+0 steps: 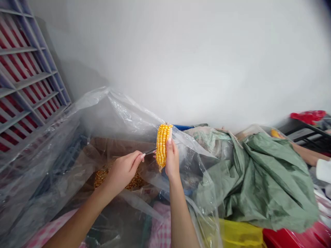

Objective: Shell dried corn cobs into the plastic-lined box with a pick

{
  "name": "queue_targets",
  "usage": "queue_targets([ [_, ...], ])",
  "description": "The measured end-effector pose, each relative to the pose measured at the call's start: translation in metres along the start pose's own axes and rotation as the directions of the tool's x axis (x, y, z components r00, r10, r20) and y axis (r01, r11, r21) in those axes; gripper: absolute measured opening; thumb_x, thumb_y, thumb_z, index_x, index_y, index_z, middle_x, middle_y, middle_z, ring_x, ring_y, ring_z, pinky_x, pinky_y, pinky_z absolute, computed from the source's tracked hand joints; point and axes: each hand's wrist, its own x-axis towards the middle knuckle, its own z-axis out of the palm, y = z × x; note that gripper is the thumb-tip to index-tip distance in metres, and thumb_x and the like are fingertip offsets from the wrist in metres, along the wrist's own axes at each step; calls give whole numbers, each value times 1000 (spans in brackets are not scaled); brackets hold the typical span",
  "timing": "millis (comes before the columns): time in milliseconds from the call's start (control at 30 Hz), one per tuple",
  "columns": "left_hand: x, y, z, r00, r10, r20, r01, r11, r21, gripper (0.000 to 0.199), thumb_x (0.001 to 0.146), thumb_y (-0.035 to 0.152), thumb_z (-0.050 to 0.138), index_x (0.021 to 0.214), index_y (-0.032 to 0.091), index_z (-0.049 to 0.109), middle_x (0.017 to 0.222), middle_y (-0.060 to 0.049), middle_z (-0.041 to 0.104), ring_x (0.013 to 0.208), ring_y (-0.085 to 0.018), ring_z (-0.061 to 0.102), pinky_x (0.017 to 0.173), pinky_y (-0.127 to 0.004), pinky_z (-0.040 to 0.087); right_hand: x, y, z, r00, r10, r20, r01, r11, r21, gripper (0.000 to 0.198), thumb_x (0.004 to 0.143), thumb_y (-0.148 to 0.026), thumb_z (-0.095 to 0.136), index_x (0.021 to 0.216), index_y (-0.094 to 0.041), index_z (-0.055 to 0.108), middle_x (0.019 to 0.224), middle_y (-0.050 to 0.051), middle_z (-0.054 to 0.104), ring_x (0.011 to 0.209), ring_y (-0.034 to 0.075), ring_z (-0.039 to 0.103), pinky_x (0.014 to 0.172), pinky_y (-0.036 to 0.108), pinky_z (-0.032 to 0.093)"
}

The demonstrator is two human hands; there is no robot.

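My right hand (pixel 172 156) is closed around an ear of corn (pixel 162 146), held upright with its yellow kernels facing me. Some kernels are gone along its right edge, where paler cob shows. My left hand (pixel 127 168) is closed on a thin dark metal rod (pixel 150 151); the fingers hide its handle, so its exact kind cannot be told. The rod's far end reaches the left side of the ear. Below the hands, loose corn kernels (pixel 134 182) lie in a cardboard box (pixel 113 146) inside a clear plastic sheet (pixel 124 106).
A purple-grey plastic crate (pixel 33 81) stands on the left against the white wall (pixel 193 62). At the right lie a crumpled green sack (pixel 274 182), a yellow bag (pixel 239 234) and a red container (pixel 297 239). Another person's arm (pixel 305 155) shows at the right edge.
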Motion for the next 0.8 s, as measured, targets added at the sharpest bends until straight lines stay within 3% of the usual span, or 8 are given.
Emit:
queue_targets([
  [167, 0, 3, 1, 998, -63, 24, 64, 998, -18, 29, 84, 37, 31, 70, 21, 51, 67, 0, 59, 63, -15, 53, 59, -23, 32, -1, -6, 2, 997, -41, 70, 53, 984, -173, 34, 77, -48, 44, 82, -17, 56, 72, 1, 56, 67, 13, 50, 62, 23, 41],
  [267, 1, 5, 2, 989, -134, 66, 145, 971, -191, 34, 82, 41, 32, 59, 20, 46, 56, 1, 51, 56, -14, 48, 54, -23, 31, -1, -10, 0, 994, -71, 86, 96, 941, -325, 35, 76, -48, 45, 81, -16, 57, 70, -1, 55, 65, 12, 47, 60, 21, 38],
  [333, 1, 6, 3, 952, -236, 192, 294, 877, -380, 37, 79, 47, 34, 57, 19, 44, 48, 4, 40, 44, -10, 38, 46, -21, 27, -1, -10, -1, 988, -87, 127, 130, 910, -394, 35, 76, -48, 46, 84, -16, 59, 71, -1, 56, 65, 12, 47, 61, 21, 37],
  [433, 0, 5, 3, 812, -366, 455, 579, 605, -546, 38, 74, 55, 39, 62, 19, 42, 46, 9, 26, 35, -5, 16, 37, -19, 13, -2, -7, -2, 974, -83, 213, 175, 868, -465, 35, 75, -47, 48, 89, -18, 61, 74, -1, 59, 66, 12, 49, 63, 22, 37],
  [500, -1, 3, 5, 761, -380, 527, 648, 490, -583, 38, 72, 56, 43, 64, 19, 41, 48, 10, 24, 36, -3, 11, 36, -18, 9, -3, -3, -1, 970, -72, 234, 184, 847, -499, 34, 75, -47, 48, 90, -19, 61, 74, -1, 59, 65, 12, 49, 63, 22, 37],
  [667, 3, -4, 18, 791, -334, 512, 611, 463, -642, 39, 73, 56, 44, 65, 17, 41, 49, 10, 25, 37, -2, 12, 36, -16, 9, -2, -2, 0, 972, -70, 225, 181, 834, -521, 34, 74, -46, 49, 94, -21, 62, 73, -1, 61, 65, 13, 52, 64, 22, 38],
  [733, 5, -2, 22, 841, -308, 444, 540, 472, -697, 39, 72, 55, 46, 65, 17, 41, 50, 9, 26, 37, -2, 16, 36, -16, 11, 1, -6, -2, 977, -118, 177, 183, 891, -415, 37, 75, -46, 49, 97, -20, 61, 83, 1, 63, 74, 14, 54, 70, 24, 40],
  [800, 6, 1, 26, 880, -295, 373, 473, 460, -751, 40, 71, 55, 48, 63, 17, 40, 51, 9, 26, 38, -2, 17, 36, -16, 12, 4, -7, -5, 985, -173, 18, 173, 965, -199, 42, 77, -47, 43, 107, -20, 56, 100, 4, 61, 88, 15, 55, 78, 27, 41],
])
